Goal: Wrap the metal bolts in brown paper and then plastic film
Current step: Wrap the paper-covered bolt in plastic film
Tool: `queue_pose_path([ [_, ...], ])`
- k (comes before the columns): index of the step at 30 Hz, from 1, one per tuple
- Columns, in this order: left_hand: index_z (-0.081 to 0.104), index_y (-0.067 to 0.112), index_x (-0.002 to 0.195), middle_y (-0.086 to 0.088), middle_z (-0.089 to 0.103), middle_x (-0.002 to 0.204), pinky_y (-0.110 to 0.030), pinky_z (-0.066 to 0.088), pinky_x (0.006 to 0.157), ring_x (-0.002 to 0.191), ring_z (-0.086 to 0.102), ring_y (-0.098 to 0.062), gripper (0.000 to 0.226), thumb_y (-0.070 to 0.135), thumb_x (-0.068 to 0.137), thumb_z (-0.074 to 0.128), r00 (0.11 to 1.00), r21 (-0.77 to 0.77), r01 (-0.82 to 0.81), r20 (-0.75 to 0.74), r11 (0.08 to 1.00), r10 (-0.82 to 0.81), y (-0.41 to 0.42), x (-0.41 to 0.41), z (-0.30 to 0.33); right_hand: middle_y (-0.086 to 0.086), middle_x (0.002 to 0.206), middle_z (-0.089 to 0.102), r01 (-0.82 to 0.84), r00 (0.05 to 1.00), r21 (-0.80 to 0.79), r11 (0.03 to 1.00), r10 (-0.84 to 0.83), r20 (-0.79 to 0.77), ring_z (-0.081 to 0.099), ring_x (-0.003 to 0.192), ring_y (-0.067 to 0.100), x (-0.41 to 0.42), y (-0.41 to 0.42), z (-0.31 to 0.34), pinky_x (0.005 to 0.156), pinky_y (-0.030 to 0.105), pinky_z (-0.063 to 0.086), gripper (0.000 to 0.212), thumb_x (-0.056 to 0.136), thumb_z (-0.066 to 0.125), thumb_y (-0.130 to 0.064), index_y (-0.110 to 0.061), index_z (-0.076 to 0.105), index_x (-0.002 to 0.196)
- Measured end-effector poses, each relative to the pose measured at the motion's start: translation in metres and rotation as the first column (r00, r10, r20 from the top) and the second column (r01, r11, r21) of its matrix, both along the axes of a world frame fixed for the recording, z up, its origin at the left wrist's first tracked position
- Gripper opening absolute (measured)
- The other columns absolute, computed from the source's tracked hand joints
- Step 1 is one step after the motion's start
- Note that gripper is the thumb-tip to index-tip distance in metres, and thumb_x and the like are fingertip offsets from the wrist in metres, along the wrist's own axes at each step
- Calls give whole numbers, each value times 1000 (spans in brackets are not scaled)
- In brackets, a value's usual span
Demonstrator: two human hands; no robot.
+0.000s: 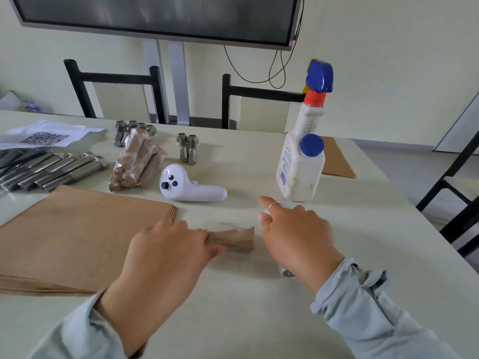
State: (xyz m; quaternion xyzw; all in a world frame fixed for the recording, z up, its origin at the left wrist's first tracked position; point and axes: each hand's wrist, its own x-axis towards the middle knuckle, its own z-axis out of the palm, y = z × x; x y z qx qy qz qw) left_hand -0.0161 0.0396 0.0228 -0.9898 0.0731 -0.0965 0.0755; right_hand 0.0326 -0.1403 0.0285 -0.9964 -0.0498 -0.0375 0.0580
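Observation:
A bolt wrapped in brown paper (233, 239) lies on the table near the front centre. My left hand (166, 252) pinches its left end between thumb and fingers. My right hand (295, 234) sits just right of it, curled over a white roll of plastic film (286, 273), with the index finger stretched forward. A faint sheet of clear film (228, 224) seems to lie over the bolt. Bare metal bolts (51, 169) lie in a row at the far left, and two more bolts (187, 149) lie further back. A bundle of finished wrapped bolts (137, 161) rests between them.
A stack of brown paper sheets (77, 229) covers the left front. A white controller (190, 189) lies behind my hands. A white spray bottle (302, 161) stands at the right, with more brown paper (337, 161) behind it. A QR-code sheet (44, 137) and short bolts (129, 129) lie at the back left.

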Motion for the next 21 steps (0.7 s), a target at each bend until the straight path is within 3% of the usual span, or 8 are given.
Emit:
queue_pose_path([
  [3,61,34,105,9,44,91,-25,36,74,105,42,-14,61,69,85,15,998,13,55,-2,998,-55,1,14,12,9,123,41,-17,1000,10,1000,17,-3,46,104,29,-3,4,-2,67,32,30,44,100,29,-31,-41,25,143],
  [5,57,36,118,9,45,113,-25,40,86,112,40,-13,57,68,83,25,973,-60,219,89,974,-214,1,23,8,9,128,31,-56,998,37,998,57,-23,46,103,30,-4,6,-4,67,32,32,49,99,34,-25,-41,23,144],
  [7,40,37,137,12,39,125,-23,39,91,115,40,-9,58,62,85,40,931,-241,359,24,902,-364,0,28,0,7,131,26,-103,995,68,992,104,-12,46,102,31,-4,5,-6,68,32,34,46,99,35,-25,-41,27,141],
  [10,27,37,144,12,43,120,-22,33,95,110,40,-9,72,69,80,25,886,-309,380,-149,872,-439,2,36,-13,1,134,29,-139,989,142,980,145,-34,44,102,29,-2,2,-7,73,31,34,37,98,36,-25,-42,46,130],
  [13,33,30,143,9,48,119,-21,32,97,109,43,-11,67,65,87,23,905,-275,383,-81,882,-418,3,38,-21,-1,135,33,-147,985,182,972,161,-67,42,105,27,1,-3,-8,77,28,33,31,98,39,-25,-39,59,119],
  [16,67,16,108,3,62,89,-19,49,71,80,60,-14,46,44,88,35,894,-130,447,111,885,-435,-8,34,-26,3,130,41,-218,974,166,962,226,-30,38,110,21,2,-7,-8,79,27,22,31,100,37,-29,-29,64,115],
  [19,67,17,76,3,57,68,-20,47,48,56,55,-13,39,34,83,33,864,-57,467,240,882,-442,-13,33,-30,2,127,48,-265,961,214,940,274,-17,25,108,8,2,-9,-6,71,24,13,37,100,35,-39,-22,67,110],
  [21,63,16,70,4,54,64,-20,43,45,52,52,-13,37,33,83,33,859,-33,458,274,888,-432,-14,32,-28,-3,134,40,-214,966,319,923,249,-72,30,114,12,2,-12,-7,78,22,23,39,96,37,-50,-30,67,109],
])
